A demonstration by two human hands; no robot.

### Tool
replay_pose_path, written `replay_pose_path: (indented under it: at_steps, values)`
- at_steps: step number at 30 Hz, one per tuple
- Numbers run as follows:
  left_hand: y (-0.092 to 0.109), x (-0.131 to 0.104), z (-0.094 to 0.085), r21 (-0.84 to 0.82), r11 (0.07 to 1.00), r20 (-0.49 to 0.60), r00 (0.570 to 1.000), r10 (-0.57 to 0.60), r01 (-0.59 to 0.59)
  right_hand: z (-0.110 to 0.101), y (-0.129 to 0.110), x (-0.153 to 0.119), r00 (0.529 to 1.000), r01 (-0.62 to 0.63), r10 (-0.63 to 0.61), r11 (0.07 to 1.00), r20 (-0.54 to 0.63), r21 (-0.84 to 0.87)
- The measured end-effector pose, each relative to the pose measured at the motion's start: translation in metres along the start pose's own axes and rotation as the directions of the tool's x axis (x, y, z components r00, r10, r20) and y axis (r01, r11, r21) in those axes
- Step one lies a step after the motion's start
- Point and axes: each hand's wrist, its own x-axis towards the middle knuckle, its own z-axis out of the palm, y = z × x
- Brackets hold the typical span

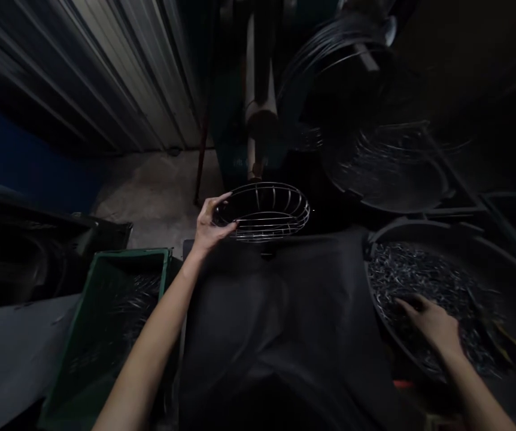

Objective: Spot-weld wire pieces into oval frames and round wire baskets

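Observation:
A round metal wire basket [280, 226] is tilted at the machine in front of me. My left hand [213, 222] grips its left rim between thumb and fingers. To the right, my right hand [433, 323] reaches into a large dark tub [392, 224] filled with small shiny metal pieces [424, 275]. Its fingers are bent down at the pieces, and whether any piece is between them is too dark to make out. Directly above the basket is the machine's upright rod [252, 155].
A green crate [91, 299] with metal pieces stands on the left. Dark sheeting [280, 299] covers the area before me. Wire baskets or rings [388, 161] are piled at the back right. A corrugated wall [118, 60] rises behind, and concrete floor [150, 185] shows.

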Motion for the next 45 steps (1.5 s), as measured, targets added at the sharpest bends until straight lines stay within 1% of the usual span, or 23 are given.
replay_pose_path:
  at_steps: [1,3,5,7,9,11,13,14,16,18,19,20,21,23,25,27,29,32,34,35,37,41,45]
  values:
    - [0.004,0.001,0.000,-0.002,1.000,0.005,1.000,0.000,0.000,-0.006,-0.006,0.000,0.998,-0.051,0.050,0.999,-0.026,-0.004]
    - [0.012,0.004,-0.001,-0.006,1.000,0.007,1.000,0.007,-0.007,-0.021,-0.031,0.000,0.986,-0.141,0.139,0.990,-0.095,-0.017]
    - [0.021,0.007,-0.001,0.004,1.000,0.007,1.000,0.023,-0.023,-0.034,-0.068,-0.002,0.982,-0.110,0.116,0.993,-0.152,0.047]
    - [0.030,0.009,0.000,0.035,0.999,0.015,0.999,0.039,-0.039,-0.039,-0.104,-0.004,0.982,0.006,0.020,0.990,-0.188,0.137]
    - [0.037,0.010,0.001,0.061,0.997,0.018,0.999,0.040,-0.041,-0.029,-0.128,-0.005,0.964,0.185,-0.139,0.962,-0.226,0.201]
    - [0.041,0.011,0.001,0.067,0.997,0.013,1.000,0.026,-0.027,-0.009,-0.136,-0.007,0.917,0.382,-0.341,0.899,-0.205,0.214]
    - [0.042,0.012,0.001,0.067,0.998,0.013,1.000,0.006,-0.007,0.011,-0.135,-0.008,0.858,0.514,-0.499,0.825,-0.124,0.237]
    - [0.042,0.012,0.000,0.070,0.998,0.021,1.000,-0.001,0.000,0.017,-0.136,-0.008,0.845,0.532,-0.527,0.806,-0.092,0.259]
    - [0.042,0.012,-0.001,0.087,0.996,0.045,0.999,-0.009,0.005,0.017,-0.148,-0.007,0.861,0.500,-0.503,0.803,-0.081,0.324]
    - [0.044,0.013,-0.001,0.122,0.993,0.080,0.997,-0.007,-0.003,0.003,-0.179,-0.004,0.887,0.448,-0.450,0.787,-0.101,0.425]
    - [0.046,0.014,0.000,0.143,0.990,0.100,0.995,-0.002,-0.012,-0.007,-0.200,-0.001,0.884,0.443,-0.458,0.759,-0.091,0.477]
    - [0.048,0.015,0.000,0.165,0.986,0.125,0.992,0.006,-0.027,-0.017,-0.223,0.004,0.862,0.461,-0.502,0.715,-0.072,0.526]
    - [0.050,0.017,0.001,0.185,0.982,0.152,0.988,0.018,-0.046,-0.025,-0.245,0.010,0.821,0.491,-0.569,0.667,-0.042,0.561]
    - [0.055,0.019,0.002,0.214,0.973,0.203,0.978,0.044,-0.088,-0.035,-0.282,0.025,0.709,0.593,-0.705,0.572,-0.030,0.566]
    - [0.058,0.021,0.001,0.226,0.968,0.231,0.972,0.053,-0.107,-0.034,-0.306,0.039,0.590,0.744,-0.804,0.507,-0.071,0.436]
    - [0.059,0.021,-0.002,0.213,0.973,0.227,0.973,0.036,-0.086,-0.027,-0.316,0.048,0.465,0.874,-0.881,0.442,-0.088,0.201]
    - [0.058,0.019,-0.005,0.177,0.983,0.201,0.980,0.011,-0.048,-0.018,-0.318,0.052,0.347,0.937,-0.937,0.348,-0.043,-0.016]
    - [0.053,0.017,-0.008,0.097,0.995,0.148,0.989,-0.005,-0.010,-0.011,-0.317,0.053,0.194,0.961,-0.980,0.199,-0.044,-0.193]
    - [0.049,0.018,-0.007,0.045,0.999,0.119,0.993,-0.001,-0.005,-0.011,-0.317,0.055,0.116,0.957,-0.989,0.137,-0.094,-0.256]
    - [0.047,0.018,-0.006,0.024,1.000,0.107,0.994,0.003,-0.006,-0.011,-0.318,0.057,0.085,0.954,-0.990,0.115,-0.116,-0.277]
    - [0.044,0.022,-0.004,-0.007,1.000,0.094,0.996,0.012,-0.011,-0.012,-0.320,0.062,0.048,0.949,-0.988,0.090,-0.144,-0.302]
    - [0.039,0.031,-0.001,-0.025,1.000,0.069,0.998,-0.001,0.002,-0.011,-0.326,0.071,0.005,0.940,-0.980,0.073,-0.200,-0.332]
    - [0.036,0.037,0.002,0.004,1.000,0.034,0.999,-0.013,0.012,-0.006,-0.332,0.077,-0.027,0.923,-0.968,0.072,-0.251,-0.377]
